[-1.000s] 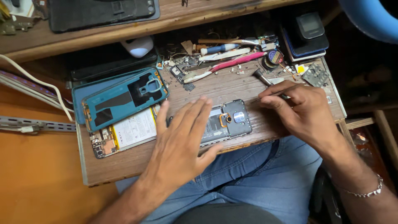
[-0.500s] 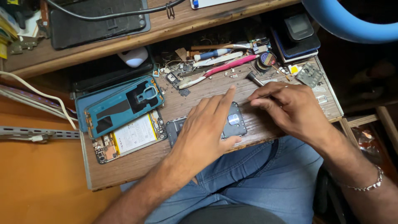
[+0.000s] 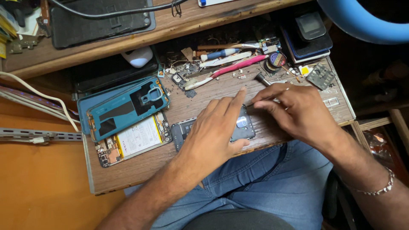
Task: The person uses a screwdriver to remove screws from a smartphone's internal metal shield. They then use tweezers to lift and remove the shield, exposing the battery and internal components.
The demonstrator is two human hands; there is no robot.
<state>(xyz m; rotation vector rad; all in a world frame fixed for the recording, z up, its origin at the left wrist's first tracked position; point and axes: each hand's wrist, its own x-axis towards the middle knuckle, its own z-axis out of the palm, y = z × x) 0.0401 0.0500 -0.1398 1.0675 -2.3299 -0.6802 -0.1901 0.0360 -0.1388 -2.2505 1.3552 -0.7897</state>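
Observation:
A dark opened phone [image 3: 238,127] lies on a wooden board [image 3: 128,174] across my lap. My left hand [image 3: 215,132] rests flat on it, fingers spread, holding it down. My right hand [image 3: 294,108] pinches a thin screwdriver [image 3: 260,78] whose tip meets the phone's upper right corner. To the left lie a teal back cover [image 3: 128,106] and another opened phone with a white battery [image 3: 136,138].
Small parts, a pink tool [image 3: 238,67], a blue-tipped tool [image 3: 219,54] and a round tin [image 3: 276,59] clutter the board's far edge. A dark device [image 3: 309,30] sits at the back right. A black tablet [image 3: 98,19] and cables lie on the desk behind.
My left hand has slid right over the phone, now covering most of it. My right hand has brought the screwdriver tip down to the phone's corner. The view has shifted slightly.

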